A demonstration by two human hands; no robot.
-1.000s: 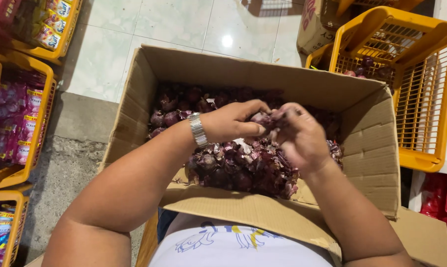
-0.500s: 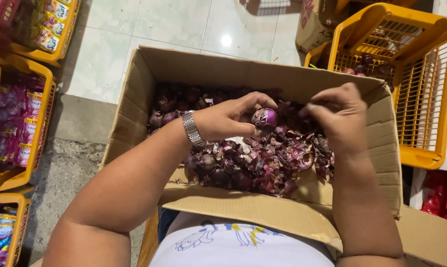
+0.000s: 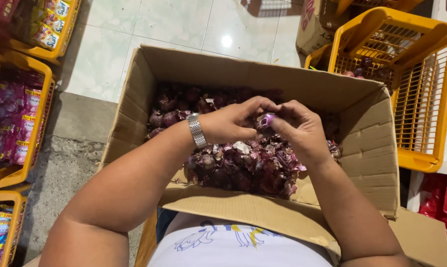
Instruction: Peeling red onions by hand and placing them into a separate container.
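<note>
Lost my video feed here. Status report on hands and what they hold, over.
Left hand and right hand both pinch one small purple onion. Held above cardboard box of onions and loose skins. Nothing between hands and box.

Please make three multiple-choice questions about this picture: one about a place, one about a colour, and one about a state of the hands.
1. Where is the yellow basket with a few onions in it?
A. Behind the cardboard box, to the right
B. Inside the cardboard box
C. On the person's lap

2. What colour is the small onion between the hands?
A. White
B. Purple
C. Green

3. How is the small onion held?
A. It lies loose on the pile
B. Only the left hand touches it
C. Fingers of both hands pinch it

Answers:
1. A: the yellow basket stands past the far right corner of the cardboard box.
2. B: the small onion shows glossy purple.
3. C: the left hand and right hand meet around it above the pile of onions and skins.
</note>
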